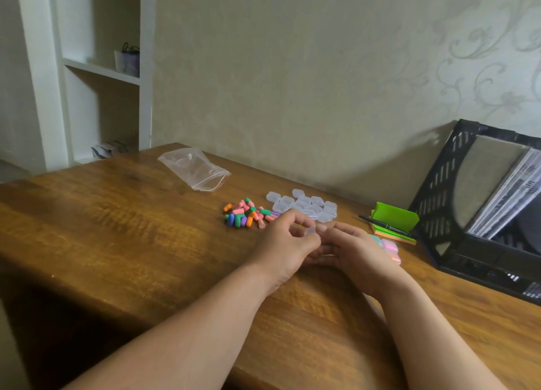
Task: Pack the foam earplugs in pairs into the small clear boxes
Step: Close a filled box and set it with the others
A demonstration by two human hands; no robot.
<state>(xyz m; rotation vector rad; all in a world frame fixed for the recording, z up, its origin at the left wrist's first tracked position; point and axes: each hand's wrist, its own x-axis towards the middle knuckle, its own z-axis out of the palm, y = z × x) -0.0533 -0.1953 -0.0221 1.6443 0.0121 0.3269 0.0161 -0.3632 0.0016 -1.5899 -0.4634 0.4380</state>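
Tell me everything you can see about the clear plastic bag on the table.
The clear plastic bag is a zip-top pouch of crinkled film, apparently empty. It lies flat on the far side of the wooden table, zip end pointing toward the earplug pile, apart from it. Only the table touches it.

Setting: a room in a home, used as a desk area. Indicators: floral-patterned wallpaper (pixel 483 53) on the far wall; white built-in shelving (pixel 102 70) at far left; wooden table (pixel 117 214); black file crate (pixel 439 187) holding papers (pixel 503 196) at right; green sticky notes (pixel 396 217) with a pen (pixel 385 225).
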